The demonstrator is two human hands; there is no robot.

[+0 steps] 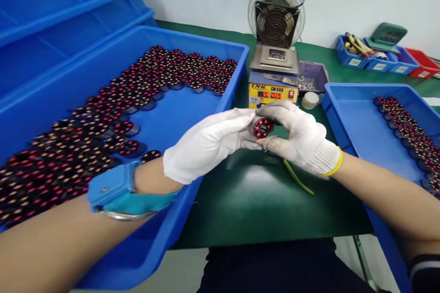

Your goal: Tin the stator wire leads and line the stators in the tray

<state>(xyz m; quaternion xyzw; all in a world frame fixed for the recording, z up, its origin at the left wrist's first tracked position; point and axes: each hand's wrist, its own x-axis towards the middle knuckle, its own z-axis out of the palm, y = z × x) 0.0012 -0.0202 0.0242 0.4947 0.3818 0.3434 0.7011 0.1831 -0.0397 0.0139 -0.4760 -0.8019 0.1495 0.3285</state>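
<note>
Between my two hands, over the green table, is a motor stator (261,127), a short dark cylinder with red coil windings on its end. My left hand (215,142), in a white glove, grips it from the left with closed fingers. From the right, my right hand (302,132), in a knitted glove with a yellow cuff, has its thumb and fingers closed around it. A green tube (298,178) slants down from beneath my right hand; whether that hand holds it I cannot tell. Just behind my hands stands a yellow-fronted solder pot (274,94) with red digits.
A large blue tray (185,123) full of similar stators lies left. Another blue tray (357,123) with rows of stators lies right. A fume extractor fan (276,23) stands behind the pot, beside a purple bin (318,73) and a small white jar (310,100). Small bins (355,62) sit at back right.
</note>
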